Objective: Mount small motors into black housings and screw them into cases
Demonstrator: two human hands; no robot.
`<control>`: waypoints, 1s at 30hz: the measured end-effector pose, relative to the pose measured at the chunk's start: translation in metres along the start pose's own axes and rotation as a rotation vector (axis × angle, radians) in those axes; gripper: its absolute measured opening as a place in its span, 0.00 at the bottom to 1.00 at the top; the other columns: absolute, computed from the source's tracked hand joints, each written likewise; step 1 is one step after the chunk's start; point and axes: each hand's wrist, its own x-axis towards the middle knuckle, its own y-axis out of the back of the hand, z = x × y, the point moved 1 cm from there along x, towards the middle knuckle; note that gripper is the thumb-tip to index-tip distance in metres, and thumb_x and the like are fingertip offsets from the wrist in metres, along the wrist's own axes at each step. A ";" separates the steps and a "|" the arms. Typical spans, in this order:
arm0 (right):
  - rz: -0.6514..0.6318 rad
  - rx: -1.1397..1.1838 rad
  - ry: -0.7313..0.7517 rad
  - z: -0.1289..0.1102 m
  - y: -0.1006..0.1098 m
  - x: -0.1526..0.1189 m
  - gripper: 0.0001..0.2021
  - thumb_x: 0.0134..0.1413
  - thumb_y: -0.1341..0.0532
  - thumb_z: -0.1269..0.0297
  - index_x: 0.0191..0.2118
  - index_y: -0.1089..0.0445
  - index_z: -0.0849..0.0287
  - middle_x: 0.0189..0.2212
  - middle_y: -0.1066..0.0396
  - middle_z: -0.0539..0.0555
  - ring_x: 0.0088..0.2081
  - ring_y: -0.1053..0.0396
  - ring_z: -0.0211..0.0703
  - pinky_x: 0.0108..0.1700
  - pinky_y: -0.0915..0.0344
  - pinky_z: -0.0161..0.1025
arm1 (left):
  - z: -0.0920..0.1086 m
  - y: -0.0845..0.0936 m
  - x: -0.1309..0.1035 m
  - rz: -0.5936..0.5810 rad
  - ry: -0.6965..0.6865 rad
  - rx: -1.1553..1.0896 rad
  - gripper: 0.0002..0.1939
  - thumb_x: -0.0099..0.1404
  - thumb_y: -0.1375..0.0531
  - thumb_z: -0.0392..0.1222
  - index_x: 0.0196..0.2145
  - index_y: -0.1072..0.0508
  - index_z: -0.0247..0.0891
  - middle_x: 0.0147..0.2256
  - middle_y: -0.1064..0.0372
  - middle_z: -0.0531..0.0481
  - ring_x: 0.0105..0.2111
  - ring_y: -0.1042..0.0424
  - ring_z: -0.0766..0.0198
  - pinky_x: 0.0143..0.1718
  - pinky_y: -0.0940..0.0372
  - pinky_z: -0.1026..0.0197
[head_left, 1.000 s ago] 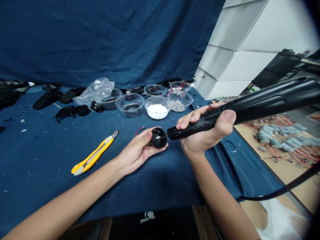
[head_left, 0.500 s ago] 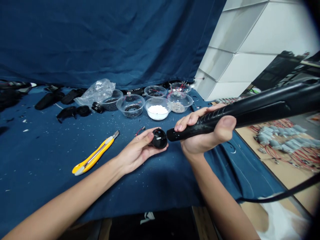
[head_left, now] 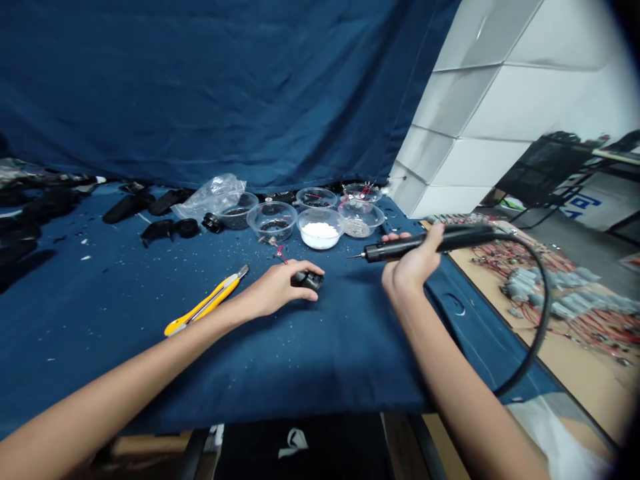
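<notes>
My left hand (head_left: 280, 287) is closed round a small black plastic part (head_left: 309, 280), its thumb and fingers at the sides. A thin red wire (head_left: 281, 253) sticks up behind that hand. My right hand (head_left: 413, 263) grips a black electric screwdriver (head_left: 395, 249), held nearly level with its thin bit pointing left. The bit's tip is apart from the black part, up and to its right. A thick black cable (head_left: 545, 300) loops down from the tool's rear end. Left of my left hand, a yellow utility knife (head_left: 205, 303) lies on the blue cloth.
Clear plastic bowls stand behind my hands; one bowl (head_left: 321, 229) holds white bits, another bowl (head_left: 357, 220) small greyish pieces. A plastic bag (head_left: 215, 193) and black parts (head_left: 157, 230) lie at left. Grey parts with red wires (head_left: 545, 287) cover the board at right.
The screwdriver has drawn back to the right, away from the black part, and its bit now shows. My left hand has turned the part over, palm now facing down.
</notes>
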 end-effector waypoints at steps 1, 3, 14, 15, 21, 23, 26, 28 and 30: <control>0.048 -0.076 -0.087 0.009 0.005 0.007 0.10 0.61 0.49 0.53 0.35 0.47 0.53 0.24 0.40 0.42 0.23 0.31 0.36 0.28 0.26 0.38 | -0.005 -0.001 0.002 -0.026 -0.045 0.121 0.22 0.57 0.34 0.47 0.50 0.27 0.44 0.44 0.31 0.47 0.44 0.31 0.56 0.50 0.39 0.50; 0.108 -0.202 -0.204 0.024 0.016 0.016 0.06 0.62 0.51 0.60 0.35 0.48 0.54 0.26 0.42 0.42 0.25 0.32 0.34 0.32 0.27 0.37 | -0.015 -0.007 0.006 -0.058 -0.134 0.298 0.22 0.60 0.36 0.48 0.52 0.29 0.45 0.46 0.33 0.45 0.47 0.32 0.54 0.50 0.38 0.51; -0.287 -0.614 -0.150 0.017 0.058 -0.038 0.21 0.47 0.36 0.63 0.49 0.36 0.54 0.51 0.35 0.52 0.54 0.37 0.43 0.56 0.38 0.41 | -0.025 -0.012 -0.025 0.021 -0.240 0.497 0.21 0.68 0.44 0.48 0.58 0.39 0.53 0.63 0.55 0.46 0.58 0.40 0.53 0.58 0.40 0.48; -0.447 -0.664 -0.094 0.012 0.057 -0.045 0.19 0.50 0.37 0.60 0.49 0.35 0.55 0.51 0.34 0.54 0.53 0.35 0.44 0.55 0.37 0.43 | -0.026 -0.009 -0.030 0.053 -0.225 0.471 0.20 0.68 0.44 0.48 0.57 0.38 0.50 0.62 0.52 0.46 0.58 0.39 0.54 0.58 0.39 0.49; -1.105 -1.098 0.161 -0.010 0.035 -0.081 0.24 0.56 0.39 0.49 0.53 0.35 0.57 0.45 0.29 0.57 0.47 0.31 0.49 0.50 0.35 0.47 | -0.036 0.014 -0.043 0.147 -0.122 0.424 0.18 0.68 0.45 0.50 0.53 0.39 0.43 0.54 0.40 0.46 0.54 0.36 0.57 0.56 0.38 0.52; -1.200 -1.311 0.329 -0.009 0.027 -0.085 0.29 0.52 0.35 0.49 0.56 0.37 0.57 0.45 0.29 0.58 0.47 0.32 0.53 0.49 0.35 0.49 | -0.040 0.020 -0.045 0.178 -0.079 0.436 0.19 0.68 0.45 0.51 0.53 0.39 0.44 0.53 0.38 0.46 0.53 0.35 0.57 0.54 0.37 0.52; -1.319 -1.489 0.402 -0.001 0.017 -0.082 0.20 0.56 0.36 0.55 0.51 0.34 0.58 0.40 0.28 0.56 0.41 0.29 0.52 0.42 0.34 0.46 | -0.043 0.028 -0.049 0.190 -0.037 0.441 0.19 0.68 0.45 0.51 0.53 0.39 0.44 0.52 0.37 0.47 0.52 0.34 0.57 0.54 0.37 0.52; -1.386 -1.470 0.367 0.003 0.012 -0.074 0.10 0.61 0.40 0.61 0.46 0.32 0.57 0.37 0.27 0.54 0.38 0.29 0.47 0.40 0.35 0.42 | -0.043 0.033 -0.053 0.184 -0.021 0.437 0.18 0.68 0.47 0.52 0.53 0.38 0.44 0.52 0.38 0.47 0.52 0.35 0.57 0.54 0.38 0.52; -1.415 -1.399 0.310 0.005 0.007 -0.066 0.07 0.63 0.43 0.63 0.43 0.31 0.58 0.35 0.27 0.53 0.37 0.28 0.45 0.40 0.36 0.40 | -0.044 0.037 -0.057 0.179 0.000 0.429 0.18 0.69 0.48 0.53 0.53 0.37 0.44 0.53 0.38 0.47 0.53 0.35 0.57 0.55 0.39 0.52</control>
